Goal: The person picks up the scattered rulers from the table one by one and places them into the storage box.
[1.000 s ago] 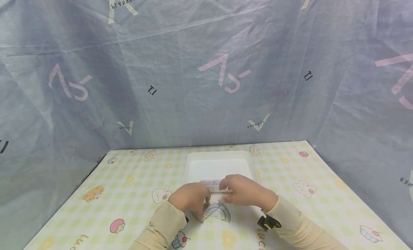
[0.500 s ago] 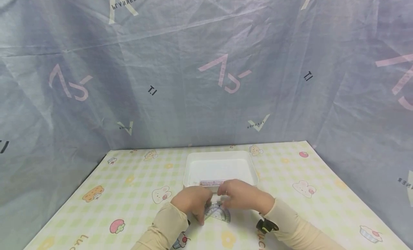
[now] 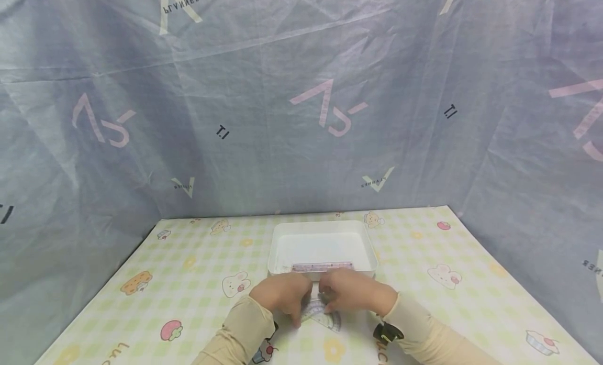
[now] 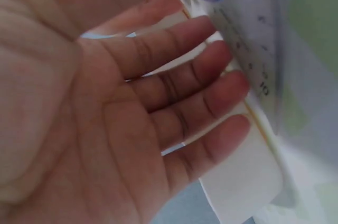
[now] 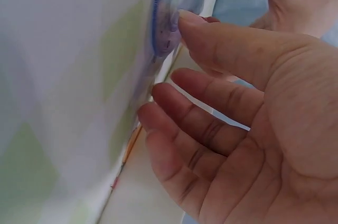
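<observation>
A clear protractor (image 3: pixel 332 320) with printed scales lies tilted on the patterned cloth, in front of the white tray. My right hand (image 3: pixel 350 291) pinches its far edge; in the right wrist view the thumb (image 5: pixel 193 28) presses on the clear plastic with its blue edge. My left hand (image 3: pixel 285 296) has its thumb and bent fingers at the left end of the clear plastic. The left wrist view shows a clear scale marked 10 (image 4: pixel 264 87) running along the fingertips. Both hands hide part of the plastic.
The shallow white tray (image 3: pixel 320 228) stands right behind the hands. A purple-tinted clear ruler (image 3: pixel 320 266) lies inside it along the near wall. The table has a green-checked cloth (image 3: pixel 188 297), and a grey-blue curtain (image 3: pixel 245 161) closes the sides and back.
My right hand has come down and left onto the protractor, uncovering more of the ruler in the tray. The left hand has shifted slightly right. The protractor has turned a little.
</observation>
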